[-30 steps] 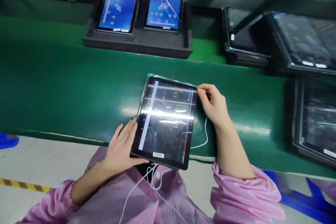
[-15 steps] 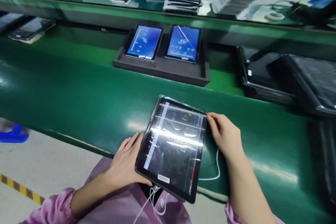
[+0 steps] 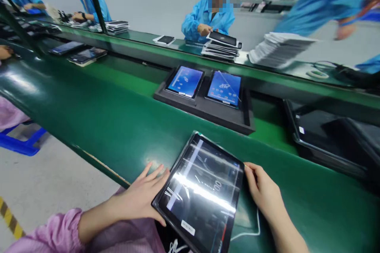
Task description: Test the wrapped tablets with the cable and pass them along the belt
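Note:
A black tablet (image 3: 204, 193) in shiny clear film lies tilted over the near edge of the green bench, screen up, with strong glare across it. My left hand (image 3: 139, 195) cups its lower left corner, fingers spread along the side and thumb below the bottom edge. At the tablet's upper right edge, the fingertips of my right hand (image 3: 263, 187) are pinched together. A thin white cable (image 3: 247, 234) runs out from beneath that hand; its end is hidden by the fingers. More white cord (image 3: 176, 246) hangs below the tablet.
A dark tray (image 3: 204, 116) beyond the bench edge holds two lit tablets (image 3: 185, 82) (image 3: 225, 88). Dark devices (image 3: 323, 130) lie at right, others (image 3: 87, 55) at far left. Across the line, a person in blue (image 3: 208, 17) handles stacked items (image 3: 221, 49). A blue stool (image 3: 23, 142) stands at left.
The view has tilted up, so the bench and tablet sit lower and more co-workers show. Both hands keep their places on the tablet; the number on its screen now looks different.

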Action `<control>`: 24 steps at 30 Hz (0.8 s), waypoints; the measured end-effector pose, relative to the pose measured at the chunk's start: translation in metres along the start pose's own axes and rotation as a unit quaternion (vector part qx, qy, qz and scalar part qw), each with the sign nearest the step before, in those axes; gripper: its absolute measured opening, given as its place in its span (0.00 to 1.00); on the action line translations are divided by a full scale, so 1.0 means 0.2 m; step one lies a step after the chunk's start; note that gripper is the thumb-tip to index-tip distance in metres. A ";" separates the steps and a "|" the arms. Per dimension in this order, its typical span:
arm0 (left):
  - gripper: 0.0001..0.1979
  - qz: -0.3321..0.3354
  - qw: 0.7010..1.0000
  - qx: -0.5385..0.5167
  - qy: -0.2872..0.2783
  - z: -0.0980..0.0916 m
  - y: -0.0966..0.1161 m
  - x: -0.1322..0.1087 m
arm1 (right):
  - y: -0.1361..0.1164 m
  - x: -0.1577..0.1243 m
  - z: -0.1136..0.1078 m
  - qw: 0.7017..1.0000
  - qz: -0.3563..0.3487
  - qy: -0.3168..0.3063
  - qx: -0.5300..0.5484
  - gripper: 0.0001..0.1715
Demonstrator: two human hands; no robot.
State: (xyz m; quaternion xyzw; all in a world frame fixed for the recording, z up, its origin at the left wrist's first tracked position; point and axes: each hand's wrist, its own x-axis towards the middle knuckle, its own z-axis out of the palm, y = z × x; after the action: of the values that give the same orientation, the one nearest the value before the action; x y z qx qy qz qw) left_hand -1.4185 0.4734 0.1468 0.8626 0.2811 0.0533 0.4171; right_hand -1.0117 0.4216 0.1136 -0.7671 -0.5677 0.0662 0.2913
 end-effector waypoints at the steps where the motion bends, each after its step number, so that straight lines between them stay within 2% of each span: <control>1: 0.60 -0.004 0.998 -0.054 0.011 -0.01 0.00 0.00 | 0.02 0.01 0.01 1.000 0.011 -0.002 -0.003 0.24; 3: 0.58 -0.019 0.974 -0.218 0.051 0.00 0.01 0.00 | 0.04 0.02 0.02 0.999 0.030 -0.004 -0.012 0.24; 4: 0.57 -0.027 0.944 -0.322 0.073 0.01 0.01 0.00 | 0.05 0.03 0.03 0.999 0.037 -0.004 -0.015 0.24; 6: 0.55 -0.039 0.842 -0.529 0.101 0.06 0.01 0.00 | 0.06 0.04 0.05 0.999 0.047 -0.008 -0.014 0.24; 8: 0.48 -0.048 0.729 -0.675 0.104 0.11 0.02 0.01 | 0.06 0.06 0.05 0.998 0.055 -0.007 -0.010 0.25; 10: 0.35 -0.061 0.655 -0.749 0.087 0.15 0.04 0.01 | 0.04 0.07 0.06 0.998 0.064 -0.009 -0.013 0.26; 11: 0.29 -0.069 0.634 -0.767 0.078 0.16 0.06 0.01 | 0.03 0.07 0.05 0.998 0.065 -0.013 -0.017 0.26; 12: 0.26 -0.076 0.623 -0.775 0.073 0.17 0.07 0.02 | 0.02 0.08 0.05 0.997 0.066 -0.019 -0.021 0.26; 14: 0.24 -0.086 0.621 -0.775 0.085 0.17 0.08 0.02 | -0.01 0.08 0.05 0.997 0.060 -0.037 -0.024 0.27; 17: 0.22 -0.091 0.630 -0.758 0.141 0.14 0.05 0.00 | -0.04 0.07 0.03 0.998 0.045 -0.053 -0.011 0.26; 19: 0.22 -0.106 0.625 -0.750 0.187 0.09 0.01 -0.03 | -0.07 0.05 0.02 0.998 0.040 -0.044 0.001 0.26; 22: 0.19 -0.158 0.593 -0.731 0.299 -0.05 -0.10 -0.12 | -0.10 0.00 0.00 0.998 0.055 0.007 0.011 0.29; 24: 0.14 -0.182 0.572 -0.690 0.405 -0.21 -0.19 -0.17 | -0.12 -0.03 0.00 0.997 0.066 0.037 0.013 0.31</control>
State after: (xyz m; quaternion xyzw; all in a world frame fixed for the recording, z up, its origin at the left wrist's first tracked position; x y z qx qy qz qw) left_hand -1.4767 0.5028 0.1508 0.1327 0.4495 0.4977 0.7298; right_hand -1.0346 0.4208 0.1247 -0.8010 -0.5040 0.0644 0.3166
